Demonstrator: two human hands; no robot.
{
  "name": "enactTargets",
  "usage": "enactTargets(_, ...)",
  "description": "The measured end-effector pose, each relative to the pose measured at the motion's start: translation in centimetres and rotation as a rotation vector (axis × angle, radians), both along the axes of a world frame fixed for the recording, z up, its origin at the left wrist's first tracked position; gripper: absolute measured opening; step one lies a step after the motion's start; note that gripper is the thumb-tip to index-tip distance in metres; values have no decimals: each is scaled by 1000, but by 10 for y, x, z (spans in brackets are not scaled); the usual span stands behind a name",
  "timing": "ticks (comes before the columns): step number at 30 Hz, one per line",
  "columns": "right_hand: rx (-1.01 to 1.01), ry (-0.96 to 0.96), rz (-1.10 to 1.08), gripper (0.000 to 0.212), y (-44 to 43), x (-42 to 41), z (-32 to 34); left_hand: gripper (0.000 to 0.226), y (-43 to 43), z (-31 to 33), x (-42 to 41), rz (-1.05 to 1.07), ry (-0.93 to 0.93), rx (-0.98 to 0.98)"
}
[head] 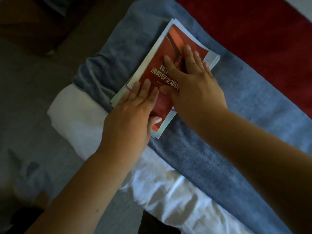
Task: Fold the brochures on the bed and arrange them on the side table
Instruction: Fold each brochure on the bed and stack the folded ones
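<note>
A stack of brochures [152, 53] lies on the blue blanket [202, 157] on the bed. The top one is a red brochure [179, 41] with white characters, resting slightly askew on the paler sheets beneath. My left hand [130, 112] lies flat on its near left part, fingers spread, with the thumb resting on its lower edge. My right hand [190, 78] presses flat on its middle, fingers apart and pointing to the far end. Neither hand is closed around the paper. The side table is out of view.
White bedding [76, 115] shows at the bed's corner and along the near edge. A dark red cover [253, 31] lies beyond the blanket at the upper right. The dim floor [25, 81] runs along the left side.
</note>
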State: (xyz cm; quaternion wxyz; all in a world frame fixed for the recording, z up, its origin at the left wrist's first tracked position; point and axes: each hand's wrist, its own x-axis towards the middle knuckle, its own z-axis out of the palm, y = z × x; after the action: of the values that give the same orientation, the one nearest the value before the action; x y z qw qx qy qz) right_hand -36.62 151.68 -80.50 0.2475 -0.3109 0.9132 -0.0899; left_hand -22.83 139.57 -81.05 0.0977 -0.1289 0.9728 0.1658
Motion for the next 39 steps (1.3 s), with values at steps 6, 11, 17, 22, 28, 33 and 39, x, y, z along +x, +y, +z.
enactTargets(6, -45, 5, -31, 64, 0, 5, -25, 67, 2, -8, -11, 52, -74, 87)
enactTargets(11, -153, -26, -38, 61, 7, 1, -19, 69, 11, 12, -19, 30, -163, -55)
enactTargets(17, -166, 143, -30, 57, 79, 5, -16, 53, 49, 49, -40, -56, -59, -160)
enactTargets(22, -102, 299, -157, 59, 199, 7, -18, 57, 137, 40, -54, -240, 63, -75)
enactTargets(28, -74, 383, -357, 56, 356, 18, -12, 75, 268, 40, -80, -467, 81, 10)
enactTargets(33, 14, 348, -553, 58, 459, 35, -1, 73, 364, 46, -107, -608, 65, 29)
enactTargets(39, 70, 249, -720, 61, 545, 56, 4, 65, 453, 48, -130, -788, 102, -28)
